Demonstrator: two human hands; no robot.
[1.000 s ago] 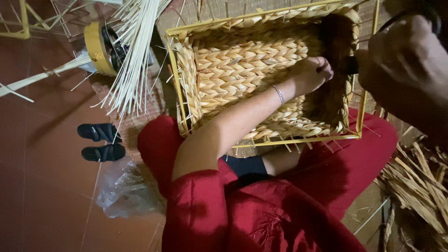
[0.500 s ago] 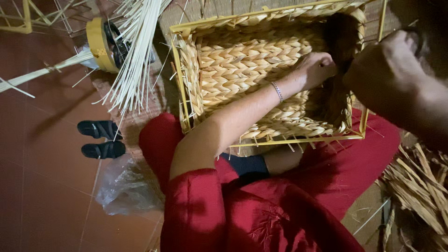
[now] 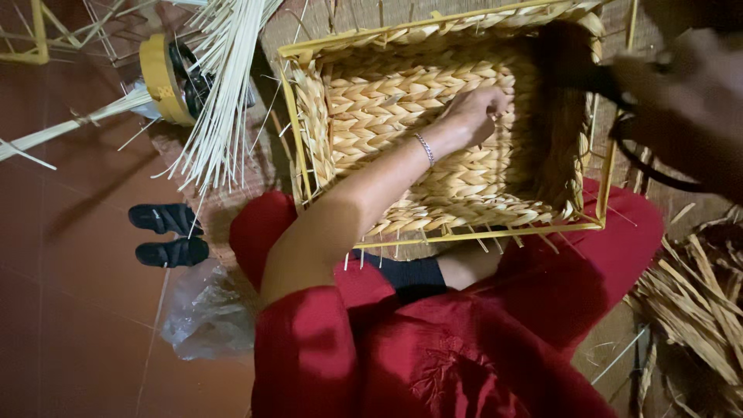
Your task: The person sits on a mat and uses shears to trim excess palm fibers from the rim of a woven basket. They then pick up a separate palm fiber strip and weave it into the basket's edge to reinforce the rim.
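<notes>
Woven straw basket [image 3: 402, 108] on a yellow wire frame, tipped on its side across the lap, open mouth toward the camera, resting on red-clothed legs [image 3: 619, 248]. Left hand [image 3: 474, 114] reaches inside and lies against the plaited inner wall; fingers curled together, pressed to the weave near the dark far corner; a thin bracelet [image 3: 423, 149] at the wrist. Right hand [image 3: 685, 101] close to the lens at the basket's right edge, blurred; it grips a dark tool [image 3: 588, 77] with a black cord; exact finger set cannot tell. Left on the floor: bundle of pale reeds [image 3: 224, 85], black sandals [image 3: 166, 232], clear plastic bag [image 3: 205, 313]. Loose straw [image 3: 689, 310] at right
</notes>
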